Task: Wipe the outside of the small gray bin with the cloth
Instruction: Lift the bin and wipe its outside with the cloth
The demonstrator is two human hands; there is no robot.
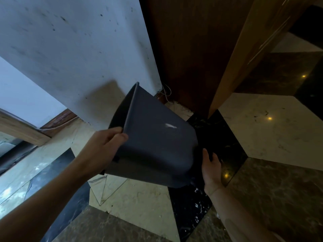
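Note:
The small gray bin [153, 137] is held in the air, tipped on its side with its opening facing left and its base toward the right. A pale smear shows on its upper side. My left hand [104, 145] grips the rim, thumb on the outside and fingers inside the opening. My right hand [212, 170] is at the base end, palm toward the bin's bottom; its fingers are partly hidden behind the bin. No cloth is visible in either hand or anywhere in view.
A stained white wall [78, 49] rises right behind the bin. A dark wooden door frame [188, 49] and a lighter wooden door [244, 55] stand to the right. Thin wires [166, 92] hang at the wall's corner. Polished marble floor [139, 199] lies below.

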